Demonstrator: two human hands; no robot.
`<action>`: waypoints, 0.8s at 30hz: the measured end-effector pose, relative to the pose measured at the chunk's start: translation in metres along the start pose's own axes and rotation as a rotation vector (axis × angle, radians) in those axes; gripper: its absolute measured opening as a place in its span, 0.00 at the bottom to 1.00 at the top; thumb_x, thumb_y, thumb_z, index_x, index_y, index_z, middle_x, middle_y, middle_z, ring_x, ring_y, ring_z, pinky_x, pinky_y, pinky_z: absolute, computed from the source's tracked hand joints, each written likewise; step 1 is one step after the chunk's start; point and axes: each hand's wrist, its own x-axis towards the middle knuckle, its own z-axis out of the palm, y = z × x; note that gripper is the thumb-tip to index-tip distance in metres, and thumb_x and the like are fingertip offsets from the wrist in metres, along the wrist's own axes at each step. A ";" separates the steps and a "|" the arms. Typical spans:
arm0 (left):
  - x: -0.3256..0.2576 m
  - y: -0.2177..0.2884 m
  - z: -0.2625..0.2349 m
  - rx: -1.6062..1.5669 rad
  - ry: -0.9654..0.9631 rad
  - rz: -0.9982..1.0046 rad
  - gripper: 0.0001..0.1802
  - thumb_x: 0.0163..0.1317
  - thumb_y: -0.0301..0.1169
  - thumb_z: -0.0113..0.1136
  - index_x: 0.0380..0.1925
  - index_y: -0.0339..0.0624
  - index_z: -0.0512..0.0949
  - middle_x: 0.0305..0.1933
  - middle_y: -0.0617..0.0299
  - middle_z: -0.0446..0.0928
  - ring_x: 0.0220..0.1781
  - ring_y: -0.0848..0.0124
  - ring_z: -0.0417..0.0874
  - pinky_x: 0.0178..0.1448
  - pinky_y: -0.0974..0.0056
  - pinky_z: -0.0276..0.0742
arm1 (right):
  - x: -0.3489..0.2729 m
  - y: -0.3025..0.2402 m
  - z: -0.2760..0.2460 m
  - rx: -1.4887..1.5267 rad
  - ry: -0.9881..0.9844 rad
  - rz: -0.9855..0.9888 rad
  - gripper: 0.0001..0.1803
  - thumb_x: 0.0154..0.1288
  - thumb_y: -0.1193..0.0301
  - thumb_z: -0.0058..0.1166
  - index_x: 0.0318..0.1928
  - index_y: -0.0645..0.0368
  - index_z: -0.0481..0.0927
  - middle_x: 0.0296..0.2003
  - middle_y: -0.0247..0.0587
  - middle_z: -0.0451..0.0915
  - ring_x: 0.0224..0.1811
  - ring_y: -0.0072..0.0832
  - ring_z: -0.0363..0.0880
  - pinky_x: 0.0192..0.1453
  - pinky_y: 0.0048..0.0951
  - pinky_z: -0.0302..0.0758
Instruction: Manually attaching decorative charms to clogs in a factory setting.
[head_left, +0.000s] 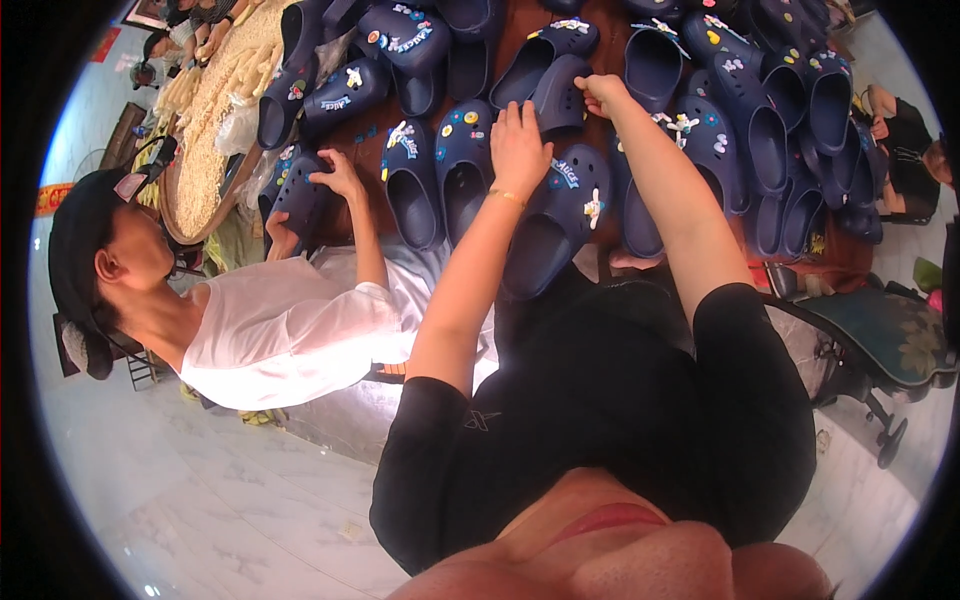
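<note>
Both hands reach forward to a navy clog [562, 92] tipped up among many others on the table. My left hand [520, 155] is bent over its near left edge, palm down, fingertips partly hidden. On its right side, my right hand [603, 96] pinches the edge between thumb and fingers. Just nearer to me lies another navy clog [545, 235] with coloured charms, its open heel toward me. Beyond the held one sits a charm-decorated clog [565, 38]. More clogs with charms [465, 150] stand left of my left hand.
A person in a white shirt [290, 340] sits at my left, handling a navy clog [297, 190]. Further left is a large round tray [205, 225] of pale pieces. Clogs pile up at the right [765, 130]. A chair [880, 330] stands at the right.
</note>
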 end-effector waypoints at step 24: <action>0.058 -0.014 0.027 -0.507 -0.217 -0.437 0.22 0.59 0.33 0.48 0.54 0.39 0.67 0.49 0.43 0.72 0.53 0.49 0.72 0.55 0.54 0.67 | -0.071 0.012 -0.048 -0.360 0.105 -1.162 0.11 0.44 0.80 0.56 0.32 0.63 0.73 0.34 0.46 0.73 0.39 0.42 0.73 0.44 0.34 0.70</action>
